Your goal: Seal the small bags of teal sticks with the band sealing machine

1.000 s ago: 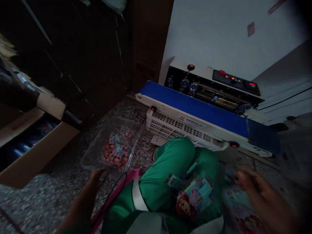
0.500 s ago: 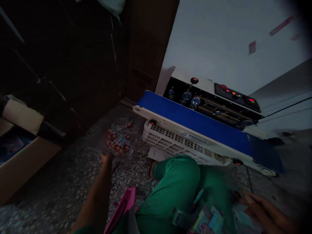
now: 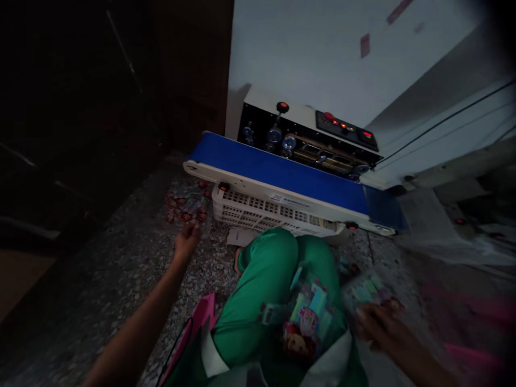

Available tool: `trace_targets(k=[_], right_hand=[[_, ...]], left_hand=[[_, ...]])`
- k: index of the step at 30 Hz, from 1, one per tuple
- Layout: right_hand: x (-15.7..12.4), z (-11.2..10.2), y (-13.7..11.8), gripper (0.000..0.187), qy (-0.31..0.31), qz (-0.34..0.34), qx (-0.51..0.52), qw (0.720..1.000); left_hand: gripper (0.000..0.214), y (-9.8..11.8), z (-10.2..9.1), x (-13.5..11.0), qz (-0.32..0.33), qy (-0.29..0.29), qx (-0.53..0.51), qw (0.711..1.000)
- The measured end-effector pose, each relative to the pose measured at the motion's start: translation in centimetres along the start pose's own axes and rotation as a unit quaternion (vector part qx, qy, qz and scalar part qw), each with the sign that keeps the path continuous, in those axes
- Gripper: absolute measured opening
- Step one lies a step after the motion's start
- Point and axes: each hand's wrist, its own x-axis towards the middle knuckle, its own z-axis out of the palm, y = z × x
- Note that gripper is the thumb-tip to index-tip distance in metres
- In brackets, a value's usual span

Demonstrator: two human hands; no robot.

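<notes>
Since half a second ago the right hand has risen from the floor at the near right. Its fingers are now closed on a blurred colourful packet, just right of the green knee. More packets lie in the lap. The left hand stretches to the far left, at the near edge of a clear bag of red-printed pieces on the floor; whether it grips the bag cannot be told. Just right of the bag stands a white crate under the blue belt.
</notes>
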Motion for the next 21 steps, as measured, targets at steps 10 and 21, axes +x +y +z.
trace_targets(k=[10, 21], right_hand=[[-4.3, 2.0, 4.5, 0.045, -0.033, -0.051, 0.061, 0.996], [-4.3, 4.7, 3.0, 0.034, -0.135, -0.146, 0.192, 0.961]], left_hand=[[0.048, 9.3, 2.1, -18.5, 0.474, -0.271, 0.116, 0.829], [0.055, 10.1, 4.0, -26.9, 0.41, -0.454, 0.18, 0.77]])
